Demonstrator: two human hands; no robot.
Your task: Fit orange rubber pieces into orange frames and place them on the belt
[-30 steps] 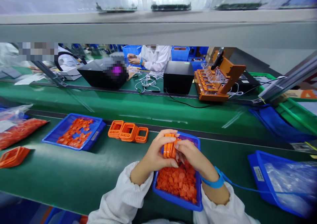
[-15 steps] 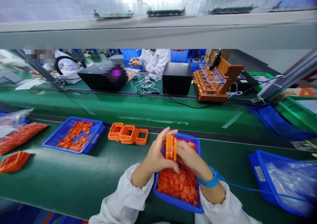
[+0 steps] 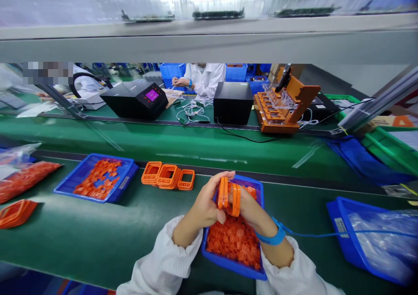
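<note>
Above a blue tray (image 3: pixel 235 266) of small orange plastic parts (image 3: pixel 233 243), both hands are at several orange plastic frames (image 3: pixel 223 192). My left hand (image 3: pixel 207 201) grips the left-hand frames, fingers behind them and thumb in front. Separated from these by a narrow gap, more orange frames (image 3: pixel 236 199) stand tilted at my right hand (image 3: pixel 251 206), whose fingers are partly hidden behind and inside them. A blue wrist strap (image 3: pixel 272 236) with a cord is on my right wrist. Orange frames (image 3: pixel 168 176) stand in overlapping stacks on the bench to the left.
A blue tray (image 3: pixel 122 169) of flat orange pieces lies left, beside a bag of orange parts (image 3: pixel 29 179) and another frame stack (image 3: pixel 18 213). At right sits a blue bin (image 3: pixel 346 243) with clear plastic bags. Black boxes (image 3: pixel 233 103) and an orange fixture (image 3: pixel 279 112) stand beyond the green belt (image 3: pixel 196 142); co-workers sit behind.
The orange frames, earlier pressed close together, are now split into two groups with a gap. My right hand has moved slightly down and right with its group.
</note>
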